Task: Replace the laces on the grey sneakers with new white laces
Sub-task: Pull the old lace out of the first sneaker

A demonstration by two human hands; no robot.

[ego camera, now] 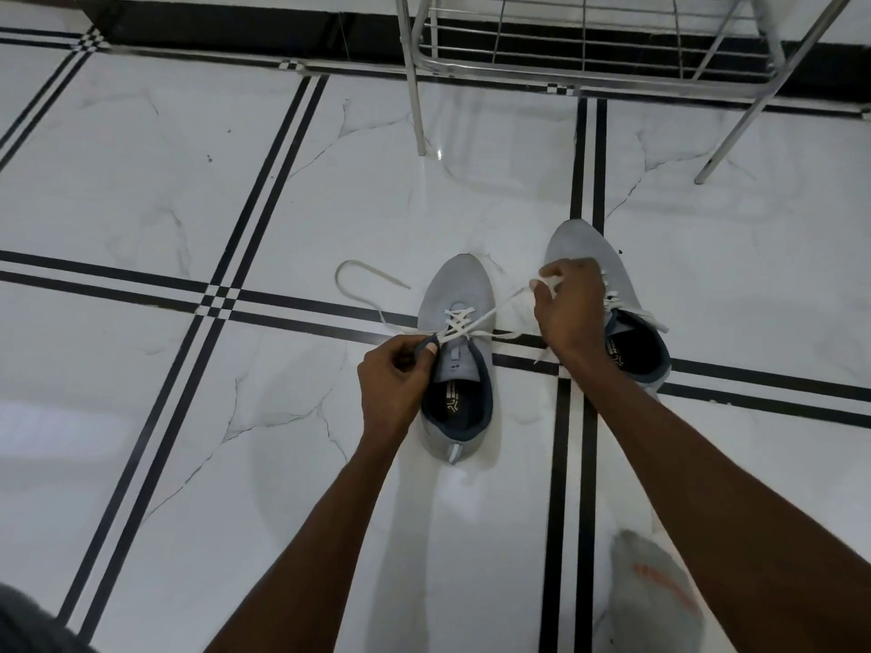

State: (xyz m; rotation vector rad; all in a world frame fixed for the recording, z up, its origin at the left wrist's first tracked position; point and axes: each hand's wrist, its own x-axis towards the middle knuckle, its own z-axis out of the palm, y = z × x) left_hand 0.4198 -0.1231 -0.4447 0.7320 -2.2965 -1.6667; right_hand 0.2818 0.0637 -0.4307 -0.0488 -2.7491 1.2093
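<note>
Two grey sneakers stand side by side on the tiled floor, toes pointing away from me. The left sneaker (456, 294) carries a white lace (456, 322) crossed through its front eyelets. My left hand (393, 384) pinches the sneaker's left collar edge by the eyelets. My right hand (568, 308) grips one end of that lace and holds it taut up and to the right. The lace's other end (363, 280) lies looped on the floor at the left. The right sneaker (584, 256), partly hidden behind my right hand, is laced in white.
A metal rack (589, 63) with thin legs stands at the back, its legs reaching the floor just beyond the shoes. A foot in a white sock (655, 591) rests at the lower right. The floor (188, 181) is white marble tile with black stripes.
</note>
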